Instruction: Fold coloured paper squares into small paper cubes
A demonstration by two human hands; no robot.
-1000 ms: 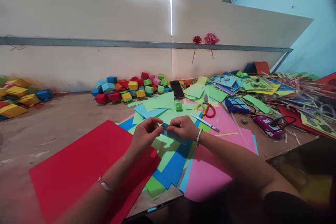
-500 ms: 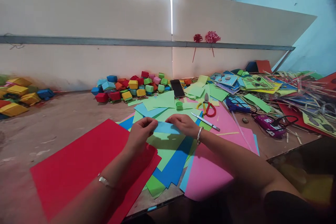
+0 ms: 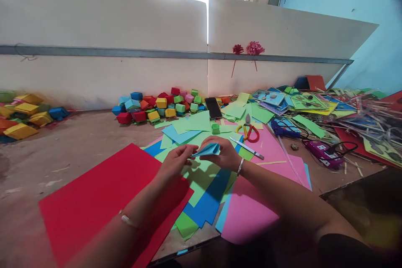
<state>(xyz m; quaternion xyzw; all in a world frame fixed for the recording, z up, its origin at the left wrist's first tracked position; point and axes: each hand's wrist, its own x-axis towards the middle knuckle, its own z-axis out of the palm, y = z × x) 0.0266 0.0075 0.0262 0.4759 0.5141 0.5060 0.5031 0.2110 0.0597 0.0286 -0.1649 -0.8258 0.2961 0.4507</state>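
A light blue piece of paper (image 3: 208,150), folded over on itself, is held between both hands above the stacked sheets. My left hand (image 3: 179,160) pinches its left end. Wrapped around its right end is my right hand (image 3: 223,154), fingers partly hidden behind the paper. Under the hands lie light green sheets (image 3: 201,184) and blue sheets (image 3: 207,206). A stack of red paper (image 3: 109,197) lies beneath my left forearm, and pink paper (image 3: 251,213) beneath my right. A paper cutter knife (image 3: 246,148) rests just right of my right hand.
Scissors with red and yellow handles (image 3: 248,130), a small green paper box (image 3: 215,128) and a phone (image 3: 213,108) lie beyond the hands. Colourful paper boxes (image 3: 161,103) are heaped by the partition. At right are a blue glue gun (image 3: 284,129), a purple power strip (image 3: 325,153) and piled cards (image 3: 309,101).
The light blue paper was lying flat between my hands; it is now lifted, turned and folded over. My right hand has rolled around its end.
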